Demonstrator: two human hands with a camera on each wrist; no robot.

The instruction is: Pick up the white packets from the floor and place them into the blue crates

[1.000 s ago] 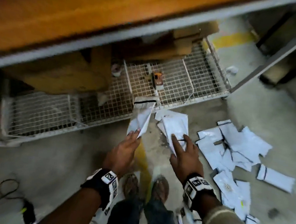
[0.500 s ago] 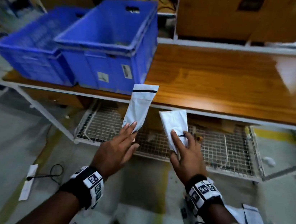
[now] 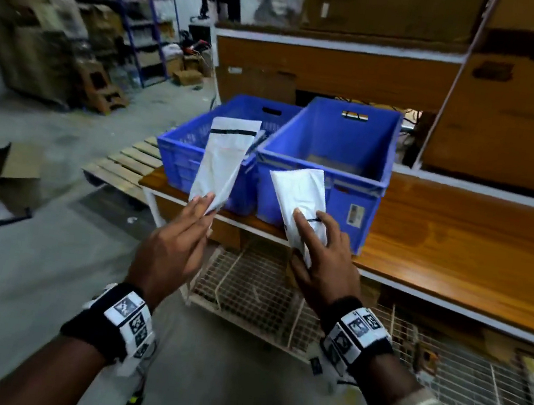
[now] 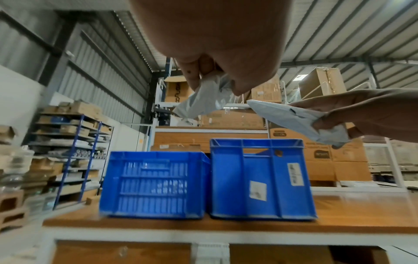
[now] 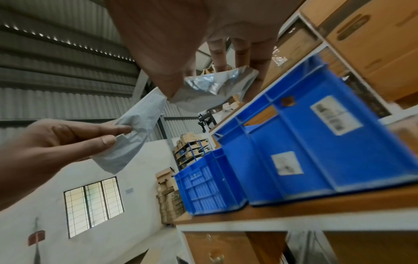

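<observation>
Two blue crates stand side by side on a wooden shelf: a slatted left crate [image 3: 183,154] [image 4: 153,184] and a taller solid right crate [image 3: 361,146] [image 4: 260,178] [image 5: 316,142]. My left hand [image 3: 203,207] pinches the bottom corner of a long white packet [image 3: 223,159] [image 5: 133,132] with a black stripe, held upright in front of the left crate. My right hand [image 3: 308,238] grips a second white packet [image 3: 300,193] [image 4: 294,121] in front of the right crate's near wall. Both packets hang short of the crate openings.
The wooden shelf [image 3: 456,247] runs right of the crates. A wire mesh rack [image 3: 263,297] sits below it. Cardboard boxes [image 3: 513,126] fill the shelves above and behind. A wooden pallet [image 3: 124,163] lies left of the shelf on the concrete floor [image 3: 29,273].
I have risen from the floor pile, lifting both packets. The crates have come from above the hands to directly in front of them, and the packets now overlap the crates' near walls.
</observation>
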